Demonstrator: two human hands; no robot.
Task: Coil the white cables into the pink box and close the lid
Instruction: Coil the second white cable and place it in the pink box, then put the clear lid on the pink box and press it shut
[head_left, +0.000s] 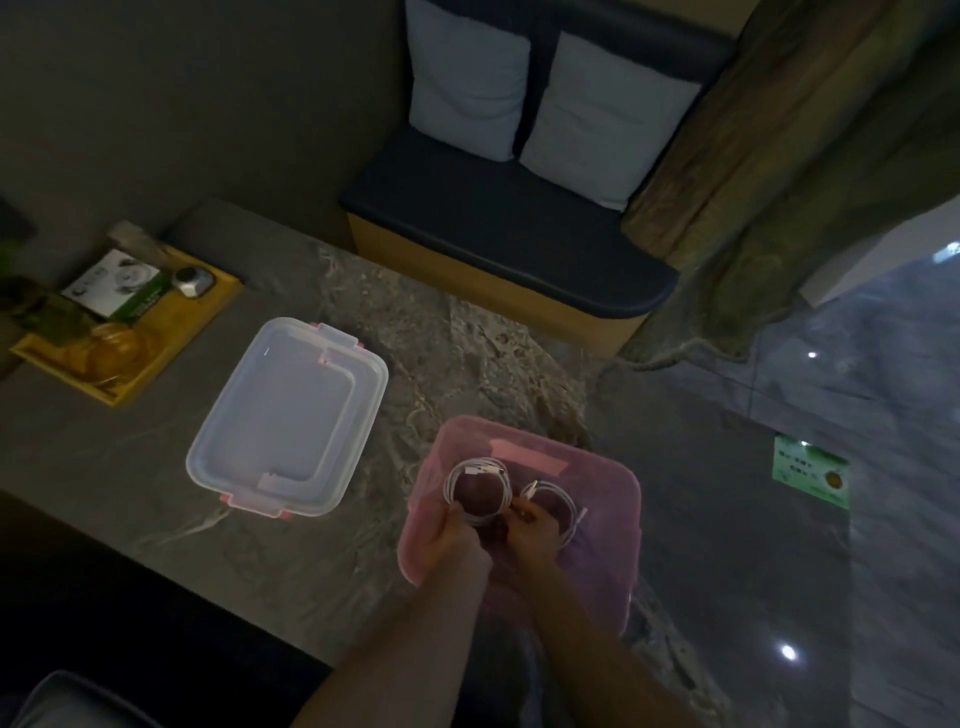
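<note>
The pink box (597, 467) stands open on the marbled table, near its right edge. Two white cables lie coiled inside it: one coil (478, 480) on the left, a second coil (563, 506) to its right. Both my hands reach down into the box. My left hand (457, 540) pinches the near side of the left coil. My right hand (535, 530) is closed on cable between the two coils, and a plug end sticks up just above its fingers. The clear lid (291, 415), with pink clips, lies flat on the table to the left of the box.
A yellow tray (208, 306) with a small carton, a glass bowl and other items sits at the table's far left. Behind the table is a dark bench (509, 228) with two grey cushions. A curtain (779, 182) hangs at the right above a glossy floor.
</note>
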